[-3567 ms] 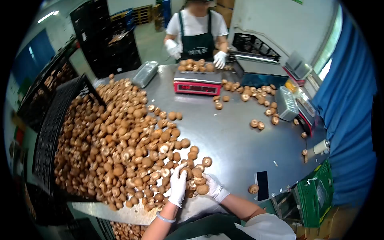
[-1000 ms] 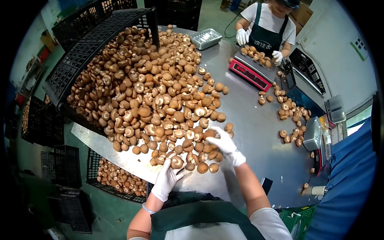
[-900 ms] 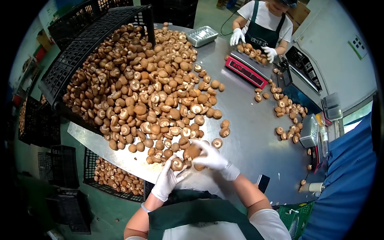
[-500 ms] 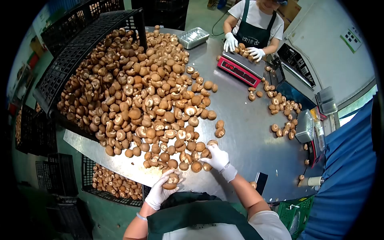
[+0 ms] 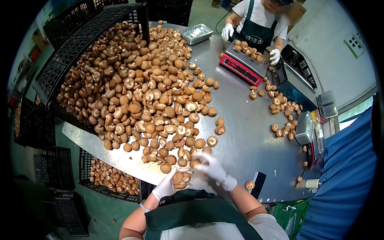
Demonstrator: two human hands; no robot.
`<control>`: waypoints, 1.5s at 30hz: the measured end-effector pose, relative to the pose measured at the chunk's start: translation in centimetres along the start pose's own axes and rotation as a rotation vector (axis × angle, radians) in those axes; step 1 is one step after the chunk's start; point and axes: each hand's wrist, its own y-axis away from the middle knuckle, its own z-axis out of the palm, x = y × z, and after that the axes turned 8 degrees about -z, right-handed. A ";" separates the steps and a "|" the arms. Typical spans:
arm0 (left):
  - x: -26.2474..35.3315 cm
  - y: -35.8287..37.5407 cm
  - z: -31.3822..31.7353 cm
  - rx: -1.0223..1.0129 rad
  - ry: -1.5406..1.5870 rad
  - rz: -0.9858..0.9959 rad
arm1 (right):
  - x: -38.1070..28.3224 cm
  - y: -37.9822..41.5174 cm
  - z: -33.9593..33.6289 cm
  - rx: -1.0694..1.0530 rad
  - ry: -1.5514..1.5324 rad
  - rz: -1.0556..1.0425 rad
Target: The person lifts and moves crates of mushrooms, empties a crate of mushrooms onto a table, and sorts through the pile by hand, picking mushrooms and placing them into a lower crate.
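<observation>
Mushrooms (image 5: 181, 179) — cupped in left hand (image 5: 168, 186), against palm.

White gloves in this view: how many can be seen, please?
4. One is on the left hand, with mushrooms; one on the right hand, beside the pile. The co-worker's one hand and other hand, either side of the red scale, wear two.

White-gloved hands close together, low before the body.
The white-gloved left hand (image 5: 169, 185) is cupped, its wrist ringed by a pale, smooth bangle (image 5: 145, 207); the white-gloved right hand (image 5: 211, 166), slightly blurred, points its bent fingers toward it, both bare forearms angled inward.
</observation>
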 end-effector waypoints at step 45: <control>3.7 -3.1 9.2 0.604 -1.158 1.144 | 1.0 -2.7 5.2 0.350 -1.660 0.358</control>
